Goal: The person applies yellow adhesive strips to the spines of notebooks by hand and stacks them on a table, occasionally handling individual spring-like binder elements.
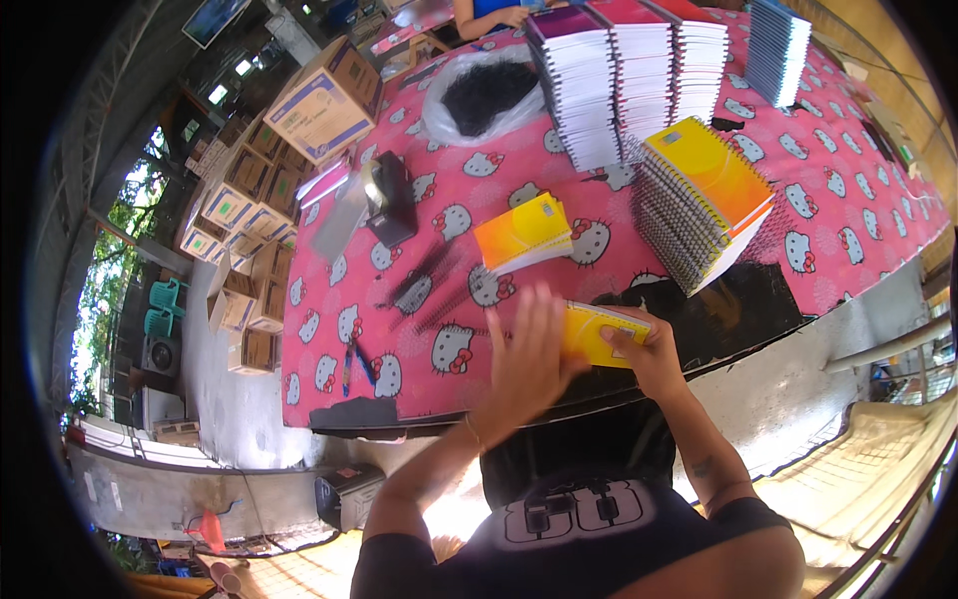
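A small yellow notebook (591, 337) is held near the table's front edge. My right hand (654, 354) grips its right end, thumb on top of the cover. Against its left end lies my left hand (529, 344), fingers stretched out and slightly blurred by motion. Just beyond is a short pile of yellow-orange notebooks (521, 235). Loose black spiral binding coils (424, 285) lie on the pink patterned tablecloth (419, 344) left of that pile. To the right rises a taller stack of yellow-orange spiral notebooks (714, 185).
Tall stacks of spiral notebooks (624, 85) stand at the back, beside a plastic bag of black coils (487, 98). A tape dispenser (387, 200), pens (357, 367) and a cardboard box (324, 105) are on the left. Another person's hand (512, 16) shows at the far side.
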The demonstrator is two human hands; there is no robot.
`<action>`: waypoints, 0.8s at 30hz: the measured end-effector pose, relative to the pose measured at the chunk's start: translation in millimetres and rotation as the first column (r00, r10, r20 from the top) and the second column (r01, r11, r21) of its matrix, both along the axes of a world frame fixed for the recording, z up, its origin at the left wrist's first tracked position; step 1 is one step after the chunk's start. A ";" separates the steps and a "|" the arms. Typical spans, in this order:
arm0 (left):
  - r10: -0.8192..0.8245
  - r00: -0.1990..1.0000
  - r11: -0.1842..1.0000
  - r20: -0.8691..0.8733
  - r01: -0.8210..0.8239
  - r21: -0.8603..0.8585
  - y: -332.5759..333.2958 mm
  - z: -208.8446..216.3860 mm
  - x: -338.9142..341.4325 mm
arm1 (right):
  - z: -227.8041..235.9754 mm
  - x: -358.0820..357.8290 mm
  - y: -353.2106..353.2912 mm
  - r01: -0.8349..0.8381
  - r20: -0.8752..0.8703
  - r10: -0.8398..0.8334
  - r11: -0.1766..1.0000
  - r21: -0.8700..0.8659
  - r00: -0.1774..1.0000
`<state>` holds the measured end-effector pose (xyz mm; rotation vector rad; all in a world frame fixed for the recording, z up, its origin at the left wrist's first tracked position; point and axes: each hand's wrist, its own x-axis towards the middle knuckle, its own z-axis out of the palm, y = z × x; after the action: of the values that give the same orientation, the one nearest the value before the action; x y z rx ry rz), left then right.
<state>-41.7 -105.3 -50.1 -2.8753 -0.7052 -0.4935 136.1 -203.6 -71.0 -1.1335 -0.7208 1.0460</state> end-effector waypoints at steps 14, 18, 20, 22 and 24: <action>-0.065 0.996 0.994 0.062 0.059 0.092 1.1 -18.9 5.2 | 2.7 -2.7 -1.2 -0.091 0.177 0.089 0.996 0.003 0.980; -0.117 0.988 0.993 0.102 0.114 0.030 -16.4 -43.6 8.1 | 4.3 12.1 5.3 -0.042 0.291 0.022 0.997 0.061 0.956; 0.043 0.992 0.997 0.118 -0.050 0.056 17.5 6.0 39.8 | -8.4 6.5 4.4 -0.037 0.403 0.002 0.996 0.080 0.915; -0.073 0.992 0.997 0.107 0.073 0.004 -10.1 -28.4 18.9 | 0.3 7.2 3.6 -0.032 0.391 0.035 0.999 -0.015 0.920; -0.215 0.970 0.976 0.115 0.219 -0.023 -35.0 -47.7 12.5 | -9.0 14.1 3.5 0.002 0.421 -0.022 0.999 0.047 0.907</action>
<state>-29.2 -140.3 -97.8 -2.9938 -0.4187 -0.6807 150.2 -200.1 -80.1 -1.3402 -1.0729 0.7725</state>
